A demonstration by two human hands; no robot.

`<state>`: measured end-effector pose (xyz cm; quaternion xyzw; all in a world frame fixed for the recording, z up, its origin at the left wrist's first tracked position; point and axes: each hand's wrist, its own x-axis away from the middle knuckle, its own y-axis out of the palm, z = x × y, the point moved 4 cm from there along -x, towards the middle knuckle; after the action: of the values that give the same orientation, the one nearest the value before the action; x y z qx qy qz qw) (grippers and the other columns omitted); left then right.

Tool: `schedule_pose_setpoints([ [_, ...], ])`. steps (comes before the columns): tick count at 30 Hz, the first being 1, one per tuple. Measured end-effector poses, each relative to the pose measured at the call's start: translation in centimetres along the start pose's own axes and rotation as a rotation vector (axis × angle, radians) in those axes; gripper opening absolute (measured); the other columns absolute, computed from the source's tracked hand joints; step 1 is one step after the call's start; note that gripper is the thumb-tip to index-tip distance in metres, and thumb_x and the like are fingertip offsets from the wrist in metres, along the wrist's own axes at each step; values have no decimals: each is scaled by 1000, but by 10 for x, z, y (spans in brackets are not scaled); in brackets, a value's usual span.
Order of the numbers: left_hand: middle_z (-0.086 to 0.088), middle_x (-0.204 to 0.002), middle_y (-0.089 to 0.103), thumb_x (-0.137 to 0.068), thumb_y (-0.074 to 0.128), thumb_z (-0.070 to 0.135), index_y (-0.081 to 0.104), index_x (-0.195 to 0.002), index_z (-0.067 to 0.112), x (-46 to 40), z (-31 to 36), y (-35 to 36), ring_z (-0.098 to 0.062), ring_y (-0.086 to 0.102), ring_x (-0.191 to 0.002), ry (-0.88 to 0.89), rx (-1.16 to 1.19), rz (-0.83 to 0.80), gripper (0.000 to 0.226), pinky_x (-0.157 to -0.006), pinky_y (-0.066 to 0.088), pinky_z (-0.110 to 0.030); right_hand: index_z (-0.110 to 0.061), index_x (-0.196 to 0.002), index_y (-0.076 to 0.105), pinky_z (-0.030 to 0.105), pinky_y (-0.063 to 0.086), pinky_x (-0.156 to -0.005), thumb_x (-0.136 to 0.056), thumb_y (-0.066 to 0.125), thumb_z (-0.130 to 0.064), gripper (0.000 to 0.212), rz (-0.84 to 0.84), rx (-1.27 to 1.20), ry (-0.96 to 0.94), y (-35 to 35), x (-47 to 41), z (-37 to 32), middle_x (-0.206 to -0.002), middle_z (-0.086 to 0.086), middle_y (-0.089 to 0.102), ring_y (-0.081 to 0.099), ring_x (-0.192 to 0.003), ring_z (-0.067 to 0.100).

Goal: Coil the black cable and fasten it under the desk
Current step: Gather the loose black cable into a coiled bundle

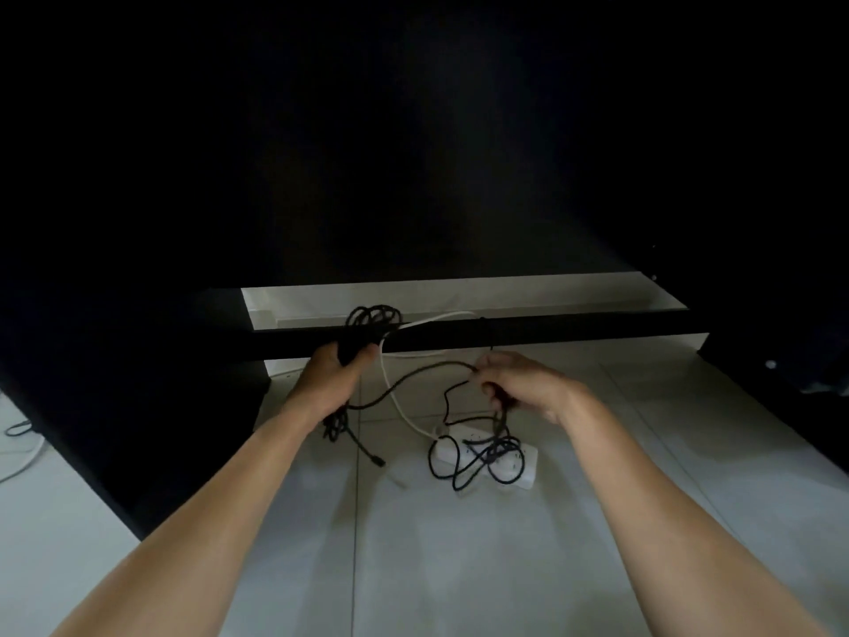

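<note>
The black cable (374, 320) is partly wound into a bundle of loops, and my left hand (333, 377) grips that bundle, loops sticking out above and below the fist. A loose strand runs from it across to my right hand (521, 383), which pinches the strand between its fingertips. More slack of the cable hangs from the right hand and lies in loose loops (482, 457) on the floor. One plug end (377, 462) dangles below my left hand. The dark underside of the desk (413, 131) fills the upper view.
A white power strip (528, 475) lies on the light tiled floor (459, 567) under the loose loops, its white cord (404, 413) running up toward a black crossbar (528, 331). A dark desk side panel (115, 429) stands at left, another at right. White cables (23, 462) lie far left.
</note>
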<state>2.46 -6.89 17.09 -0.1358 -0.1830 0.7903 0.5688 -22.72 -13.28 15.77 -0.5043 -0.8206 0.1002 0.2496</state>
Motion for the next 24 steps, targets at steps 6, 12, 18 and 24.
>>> schedule_pose_setpoints([
  [6, 4, -78, 73, -74, 52, 71, 68, -92, 27, 25, 14, 44, -14, 51, -57, 44, 164, -189, 51, -60, 42, -28, -21, -87, 69, 22, 45, -56, -91, 70, -20, 4, -70, -249, -211, 16, 7, -42, -72, -1, 59, 54, -57, 11],
  [12, 2, -95, 77, -93, 57, 44, 61, -114, 33, 24, 25, 53, -10, 46, -52, 56, 187, -392, 25, -52, 39, -24, -15, -93, 70, 20, 47, -53, -87, 75, -26, 13, 112, -183, -204, 14, 11, -58, -79, -3, 69, 60, -54, 7],
  [18, 1, -87, 73, -96, 53, 40, 65, -109, 17, 24, 14, 59, -8, 37, -48, -28, 280, -477, 29, -53, 37, -24, -15, -85, 60, 36, 57, -71, -86, 76, -37, 27, 168, -200, -184, 23, 12, -57, -72, -5, 72, 76, -69, 19],
  [24, 6, -60, 42, -74, 72, 60, 60, -85, 18, 24, 11, 63, -11, 42, -49, -130, 355, -385, 45, -47, 38, -23, -19, -74, 56, 34, 58, -71, -82, 78, -44, 34, 167, -161, -176, 26, 11, -59, -71, -1, 71, 74, -70, 18],
])
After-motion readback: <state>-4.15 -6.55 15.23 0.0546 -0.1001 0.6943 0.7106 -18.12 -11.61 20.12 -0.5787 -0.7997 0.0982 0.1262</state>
